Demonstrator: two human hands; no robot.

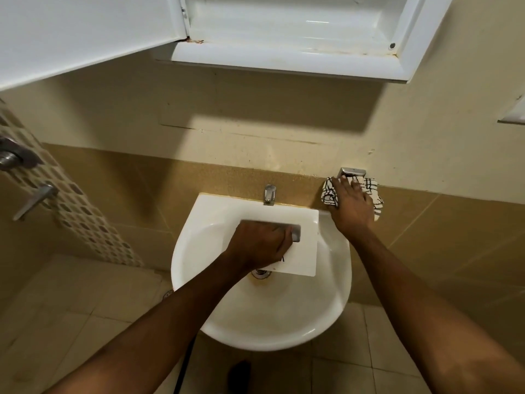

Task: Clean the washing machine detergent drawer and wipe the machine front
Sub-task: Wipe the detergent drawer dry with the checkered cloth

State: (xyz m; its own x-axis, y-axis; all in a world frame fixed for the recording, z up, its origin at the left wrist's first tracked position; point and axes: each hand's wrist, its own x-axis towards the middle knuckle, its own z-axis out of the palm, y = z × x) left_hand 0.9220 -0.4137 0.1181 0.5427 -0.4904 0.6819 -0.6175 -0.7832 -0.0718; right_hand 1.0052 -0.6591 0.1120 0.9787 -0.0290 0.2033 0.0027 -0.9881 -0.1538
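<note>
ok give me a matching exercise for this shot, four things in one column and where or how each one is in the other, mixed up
Things:
1. detergent drawer
2. checked cloth
3. tap
4. cabinet door

Place or state:
A. swung open, overhead
B. at the back rim of the basin
C. gripped by the left hand over the basin
D. at the chrome wall holder, under the right hand

Pairs: 1-C, 2-D, 3-B, 4-A
</note>
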